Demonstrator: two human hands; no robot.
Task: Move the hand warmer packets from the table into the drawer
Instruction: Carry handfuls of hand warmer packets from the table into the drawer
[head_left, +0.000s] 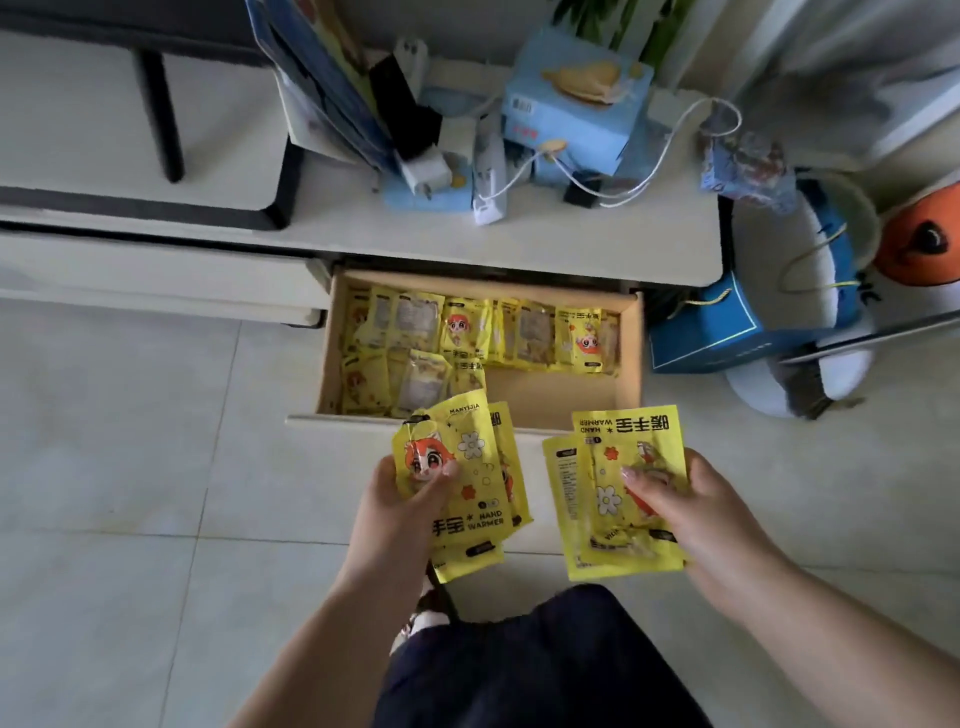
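My left hand (402, 512) grips a small stack of yellow hand warmer packets (467, 483) with a cartoon face on the front. My right hand (691, 506) holds another stack of yellow packets (613, 519), thumb pressed on top. Both stacks hover just in front of the open drawer (631, 353), below its front edge. Inside the drawer lie several yellow packets (467, 332) in rows along the back and left; the right front part shows bare wooden bottom (550, 395).
The low white table (519, 239) above the drawer carries a blue box (576, 98), chargers and cables (488, 171). A blue gift bag (706, 332) and a round cushion (831, 358) stand to the right. Tiled floor lies left; my dark-clothed knee (540, 665) is below.
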